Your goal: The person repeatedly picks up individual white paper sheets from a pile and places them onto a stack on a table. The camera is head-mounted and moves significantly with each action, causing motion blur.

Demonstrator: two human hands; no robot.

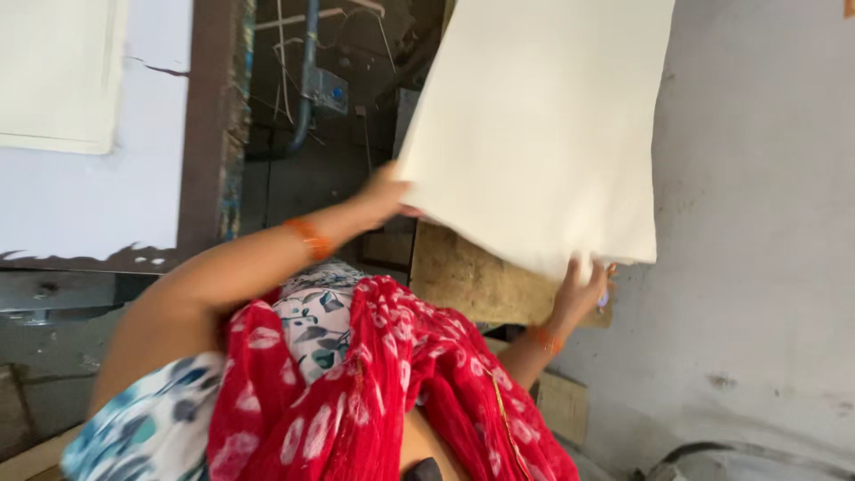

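Above a rough wooden board (472,276), a person holds up a large cream sheet (543,125) with both hands. At the sheet's left edge, the left hand (385,194) closes around it, the fingers tucked behind the sheet and out of sight. Near the sheet's lower corner, the right hand (583,289) presses up against the bottom edge with its fingers spread along it; whether they pinch the sheet or only prop it cannot be told. Each wrist wears an orange bangle (310,237), the one on the right arm partly in shadow.

Blurred a little, the sheet hangs tilted and fills the upper middle of the view, covering part of a dark recess behind it. A blue pipe (305,80) and thin wires run through that recess. A dark brown frame (207,125) borders the recess on the left, beside a pale wall with a cream panel (58,71) fixed to it. On the right stands a grey plastered wall (757,223), stained in places.

Across the bottom of the view, a red scarf (374,392) with pale spots drapes over a white floral garment (312,325) worn by the person. A second, paler board (561,405) shows below the right forearm.
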